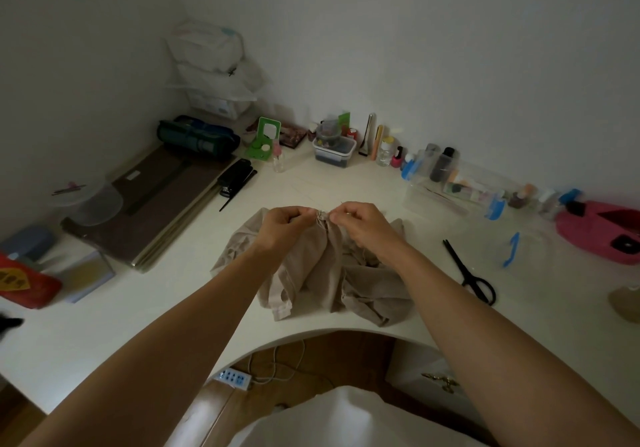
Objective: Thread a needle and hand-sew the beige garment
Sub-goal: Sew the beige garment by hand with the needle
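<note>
The beige garment (pixel 322 273) lies bunched on the white desk (pixel 138 311), with one fold lifted off the surface. My left hand (pixel 282 223) pinches that raised fold, where a small pale button (pixel 321 216) shows. Just right of it, my right hand (pixel 360 221) has its fingertips pinched together at the same spot. The needle and thread are too small to make out between the fingers. Both forearms reach in from the bottom of the view.
Black scissors (pixel 472 275) lie right of the garment, beside a blue clip (pixel 512 249) and a pink case (pixel 602 231). A black stapler (pixel 235 176) and dark boards (pixel 156 200) sit on the left. Bottles and clear boxes (pixel 334 150) line the back wall.
</note>
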Motion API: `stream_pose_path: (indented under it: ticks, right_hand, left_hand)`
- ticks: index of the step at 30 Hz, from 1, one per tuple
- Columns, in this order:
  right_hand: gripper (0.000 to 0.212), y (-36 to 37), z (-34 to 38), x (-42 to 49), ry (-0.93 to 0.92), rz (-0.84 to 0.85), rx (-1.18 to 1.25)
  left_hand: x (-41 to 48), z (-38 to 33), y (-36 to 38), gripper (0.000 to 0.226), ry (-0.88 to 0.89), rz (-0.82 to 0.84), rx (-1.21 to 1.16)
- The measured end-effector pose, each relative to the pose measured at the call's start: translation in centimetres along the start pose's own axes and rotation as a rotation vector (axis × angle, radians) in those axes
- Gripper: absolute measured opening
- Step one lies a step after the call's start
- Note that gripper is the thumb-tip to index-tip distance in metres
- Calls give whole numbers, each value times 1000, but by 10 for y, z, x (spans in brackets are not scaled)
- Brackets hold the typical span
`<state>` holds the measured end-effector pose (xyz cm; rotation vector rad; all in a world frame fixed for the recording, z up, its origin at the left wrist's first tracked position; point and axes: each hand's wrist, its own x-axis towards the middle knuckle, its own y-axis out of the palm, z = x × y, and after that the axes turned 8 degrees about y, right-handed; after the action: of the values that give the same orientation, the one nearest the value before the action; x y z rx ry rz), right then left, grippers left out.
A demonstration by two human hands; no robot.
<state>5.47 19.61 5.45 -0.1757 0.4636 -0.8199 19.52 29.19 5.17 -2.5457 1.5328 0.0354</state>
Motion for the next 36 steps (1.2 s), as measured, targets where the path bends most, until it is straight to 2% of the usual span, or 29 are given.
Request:
stream_pose_path:
  ticks: [4,9,16,20,31,36]
  right_hand:
    - [19,1,-6,2,1,-6,33]
    - [17,3,-6,4,-4,66,5]
    - [10,-6,-16,6,5,-91,116]
    - [5,-8,-17,6,10,-77,123]
    - [15,-12,-15,9,-40,-73,110]
    - [11,-14,-18,12,-39,-81,127]
  left_hand:
    - [3,1,-2,24,-6,-17,1]
    - [3,1,1,25,0,-3,-30]
    - [8,10,-7,18,-8,-86,-9]
    - [10,10,-7,18,-8,-50,7]
    - [16,7,-3,18,68,-32,52]
    - [17,5,2,13,102,-6,19]
